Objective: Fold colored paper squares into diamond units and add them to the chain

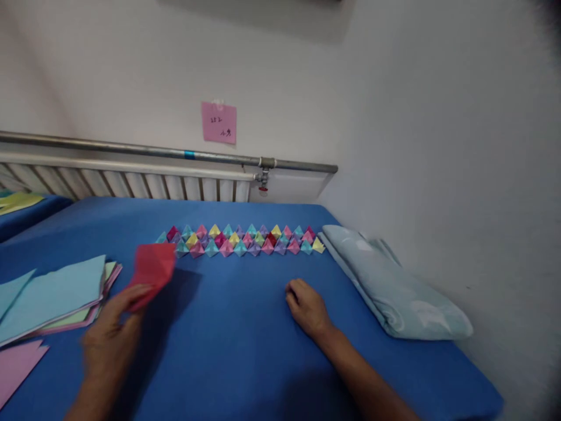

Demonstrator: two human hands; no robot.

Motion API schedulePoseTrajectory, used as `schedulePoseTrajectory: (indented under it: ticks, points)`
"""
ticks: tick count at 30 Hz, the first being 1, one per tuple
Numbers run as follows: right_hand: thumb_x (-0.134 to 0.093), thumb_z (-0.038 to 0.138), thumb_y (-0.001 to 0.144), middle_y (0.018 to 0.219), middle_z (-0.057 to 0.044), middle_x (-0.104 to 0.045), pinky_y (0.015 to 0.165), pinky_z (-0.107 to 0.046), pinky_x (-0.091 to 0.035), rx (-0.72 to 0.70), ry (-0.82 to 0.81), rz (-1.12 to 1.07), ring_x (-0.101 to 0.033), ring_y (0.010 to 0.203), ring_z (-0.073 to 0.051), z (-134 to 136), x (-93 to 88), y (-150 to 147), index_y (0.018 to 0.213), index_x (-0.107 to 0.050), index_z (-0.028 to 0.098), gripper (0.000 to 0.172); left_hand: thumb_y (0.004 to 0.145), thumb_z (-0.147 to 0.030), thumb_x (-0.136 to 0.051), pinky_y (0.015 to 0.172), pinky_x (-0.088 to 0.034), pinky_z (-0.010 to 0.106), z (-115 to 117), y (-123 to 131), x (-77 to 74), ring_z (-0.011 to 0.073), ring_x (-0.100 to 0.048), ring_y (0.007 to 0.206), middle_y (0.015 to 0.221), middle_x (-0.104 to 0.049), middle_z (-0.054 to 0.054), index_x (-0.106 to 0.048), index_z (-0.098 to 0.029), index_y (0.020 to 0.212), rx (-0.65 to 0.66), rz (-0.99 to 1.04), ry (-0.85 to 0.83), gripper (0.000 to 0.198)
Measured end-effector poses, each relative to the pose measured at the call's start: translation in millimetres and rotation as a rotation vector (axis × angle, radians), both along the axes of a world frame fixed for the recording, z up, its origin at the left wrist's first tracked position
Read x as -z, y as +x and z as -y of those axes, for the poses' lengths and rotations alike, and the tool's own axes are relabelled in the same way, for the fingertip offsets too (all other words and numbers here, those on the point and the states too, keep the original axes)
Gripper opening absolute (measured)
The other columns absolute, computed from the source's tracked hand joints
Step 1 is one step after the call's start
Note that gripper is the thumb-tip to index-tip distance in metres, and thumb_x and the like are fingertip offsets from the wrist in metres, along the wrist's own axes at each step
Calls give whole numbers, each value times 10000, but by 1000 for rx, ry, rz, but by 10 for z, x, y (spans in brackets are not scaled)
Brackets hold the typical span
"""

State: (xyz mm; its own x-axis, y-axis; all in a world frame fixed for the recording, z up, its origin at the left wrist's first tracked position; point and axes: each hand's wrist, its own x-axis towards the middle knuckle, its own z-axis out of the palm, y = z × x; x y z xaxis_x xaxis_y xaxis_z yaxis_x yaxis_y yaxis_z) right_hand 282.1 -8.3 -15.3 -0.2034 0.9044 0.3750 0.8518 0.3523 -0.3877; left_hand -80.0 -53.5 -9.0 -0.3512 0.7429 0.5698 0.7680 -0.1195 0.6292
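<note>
Fingers (139,289) of the left hand (109,330) pinch a red paper (154,263) near its lower edge, by the left end of the folded-paper rows (241,248), apparently keeping most of it uncovered. Nearer than the rows' right end, the right hand (307,307) curls its fingers, visibly holding nothing.

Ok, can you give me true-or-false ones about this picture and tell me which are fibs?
1. The left hand holds red paper. True.
2. The folded blanket lies to the right of the right hand. True.
3. The right hand touches the blanket. False: they are apart.
4. The small paper shapes are all yellow. False: they are many colours, including pink, blue and purple.
5. The pink note is on the wall above the pipe. True.
6. The valve handle is green. False: it is red.
</note>
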Motion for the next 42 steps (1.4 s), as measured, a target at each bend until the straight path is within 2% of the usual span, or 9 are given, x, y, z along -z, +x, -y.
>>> schedulePoseTrajectory:
  ticks: [4, 9, 12, 16, 21, 25, 30, 35, 42]
  points:
    - [-410, 135, 814, 763, -36, -590, 672, -279, -444, -43, -55, -28, -571, 706, -163, 72, -23, 49, 767, -557, 185, 162, 826, -236, -531, 901, -514, 388, 534, 640, 64, 209, -662, 971, 944, -732, 17, -681, -278, 827, 581, 93, -141, 156]
    - [-493, 172, 779, 1030, -85, -625, 773, -347, -499, -169, -129, -128, -605, 881, -198, 456, -15, -6, 1064, -572, 188, 296, 859, -206, -551, 945, -489, 394, 1004, 743, 157, 200, -622, 1063, 1034, -711, 33, -659, -269, 860, 788, 117, -251, 125]
    - [-496, 136, 765, 1246, -111, -553, 914, -438, -464, -288, -109, -154, -512, 1158, -245, 825, -21, -132, 1216, -507, 212, 458, 865, -189, -542, 959, -476, 404, 1111, 673, 142, 198, -615, 1073, 1059, -702, 31, -645, -275, 890, 786, 77, -280, 137]
    - [-457, 60, 765, 1319, -115, -494, 976, -501, -411, -395, -99, -128, -456, 1230, -253, 1182, -75, -253, 1244, -477, 236, 510, 860, -182, -531, 979, -458, 420, 1156, 598, 163, 203, -600, 1098, 1082, -692, 29, -640, -279, 924, 776, -21, -322, 159]
    - [-467, 77, 739, 1306, -100, -509, 974, -464, -404, -520, -182, -47, -468, 1203, -253, 1311, -169, -230, 1180, -539, 234, 473, 839, -194, -541, 995, -438, 431, 1184, 568, 202, 207, -621, 1062, 1070, -702, 24, -656, -291, 968, 783, -166, -342, 198]
    - [-559, 186, 758, 1311, -81, -521, 969, -441, -386, -603, -228, 19, -463, 1190, -262, 1341, -191, -229, 1186, -541, 252, 433, 854, -201, -538, 982, -443, 425, 1255, 620, 137, 197, -642, 1014, 1032, -713, 22, -642, -285, 988, 752, -119, -288, 189]
    - [-522, 214, 875, 1182, -64, -613, 925, -391, -403, -607, -213, -54, -521, 1101, -217, 1331, -158, -272, 1128, -558, 247, 258, 876, -222, -530, 962, -473, 386, 1374, 684, 19, 187, -646, 1009, 1022, -714, 23, -628, -283, 1030, 730, 9, -299, 192]
    - [-498, 178, 888, 1088, -57, -646, 896, -400, -419, -463, -191, -147, -551, 1034, -208, 1323, -84, -297, 904, -613, 214, 122, 855, -334, -553, 937, -478, 417, 1316, 685, 64, 217, -628, 1003, 983, -707, 18, -610, -282, 1094, 485, -98, -387, 251]
    - [-544, 230, 869, 1175, -92, -607, 921, -474, -415, -241, -185, -160, -521, 1092, -265, 1274, -17, -399, 693, -572, 194, 181, 862, -439, -510, 837, -481, 402, 1196, 745, 149, 223, -612, 899, 903, -685, 22, -621, -253, 1063, 302, -151, -450, 295]
